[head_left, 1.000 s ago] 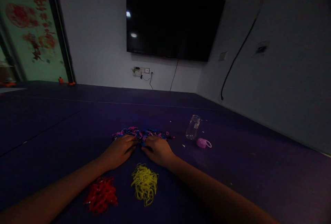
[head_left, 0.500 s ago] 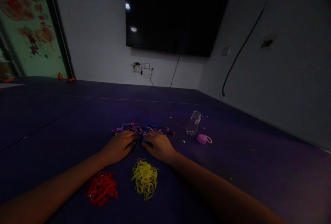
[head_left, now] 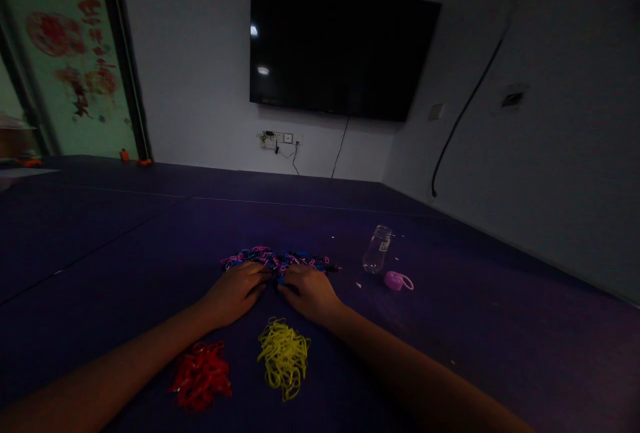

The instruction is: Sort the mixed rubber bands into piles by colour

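Note:
A loose heap of small pink, blue and dark rubber bands (head_left: 260,250) lies on the dark purple surface in front of me. From the left, my left hand (head_left: 239,292) rests at its near edge, fingers stretched toward the bands and thumb apart. My right hand (head_left: 311,292) faces it, fingers bent down into the near side of the heap; blue bands show at its fingertips. Between my forearms lie a pile of yellow rubber bands (head_left: 284,356) and, left of it, a pile of red rubber bands (head_left: 202,376). Dim light blurs the fingertips.
A clear bottle (head_left: 376,250) stands uncapped to the right of the heap, beside a pink cap with a loop (head_left: 397,280). Small white scraps lie around them. Behind are a wall-mounted television (head_left: 340,46), wall sockets (head_left: 280,138) and a hanging black cable (head_left: 467,105).
The whole scene sits slightly lower in view, as the camera has tilted up a little. My hands stay at the heap with hardly any visible movement.

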Motion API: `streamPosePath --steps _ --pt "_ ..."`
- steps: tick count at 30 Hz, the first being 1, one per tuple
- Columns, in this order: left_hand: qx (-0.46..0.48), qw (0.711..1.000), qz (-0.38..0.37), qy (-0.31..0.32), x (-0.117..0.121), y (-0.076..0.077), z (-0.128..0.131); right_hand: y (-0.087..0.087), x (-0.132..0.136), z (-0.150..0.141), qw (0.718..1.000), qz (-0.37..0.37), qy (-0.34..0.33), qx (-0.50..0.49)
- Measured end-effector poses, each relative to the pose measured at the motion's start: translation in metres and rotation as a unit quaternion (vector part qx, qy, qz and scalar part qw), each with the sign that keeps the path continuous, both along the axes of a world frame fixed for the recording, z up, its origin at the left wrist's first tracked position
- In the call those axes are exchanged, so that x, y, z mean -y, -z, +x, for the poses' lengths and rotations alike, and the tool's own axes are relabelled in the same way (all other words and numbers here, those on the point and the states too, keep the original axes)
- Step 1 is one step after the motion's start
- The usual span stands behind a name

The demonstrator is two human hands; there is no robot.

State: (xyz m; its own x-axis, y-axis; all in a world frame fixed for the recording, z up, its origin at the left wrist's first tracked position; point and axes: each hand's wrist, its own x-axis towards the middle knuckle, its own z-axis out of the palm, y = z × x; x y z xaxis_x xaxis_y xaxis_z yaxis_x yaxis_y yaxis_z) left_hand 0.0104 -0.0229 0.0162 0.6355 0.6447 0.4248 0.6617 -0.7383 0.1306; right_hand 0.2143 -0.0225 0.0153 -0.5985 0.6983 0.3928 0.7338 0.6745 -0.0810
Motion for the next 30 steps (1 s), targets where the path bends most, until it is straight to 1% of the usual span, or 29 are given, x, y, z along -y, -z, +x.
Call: streamPosePath --steps 9,15,21,23,27,30 --pt "-0.002 1.000 -0.012 -0.005 -0.0029 0.0028 0.0016 0.0005 0.0000 0.0016 0.999 0.000 0.019 -0.027" --pt "-0.001 0.999 0.003 -0.050 -0.0030 0.0034 0.0021 0.0006 0.0002 0.0023 0.997 -0.007 0.057 -0.054" --pt "0.013 0.998 0.015 -0.067 -0.0024 0.0046 0.0022 0.0002 0.0005 0.0021 0.993 -0.007 0.098 -0.058" --pt "0.013 0.998 0.016 -0.067 -0.0024 0.0054 0.0021 -0.0004 0.0004 0.0014 0.993 -0.009 0.109 -0.052" --pt "0.023 0.998 0.020 -0.046 -0.0022 0.0063 0.0019 -0.0021 0.0006 0.0002 0.990 -0.018 0.135 -0.044" --pt "0.024 0.999 0.018 -0.035 -0.0022 0.0063 0.0015 -0.0031 0.0015 0.0001 0.989 -0.015 0.143 -0.042"
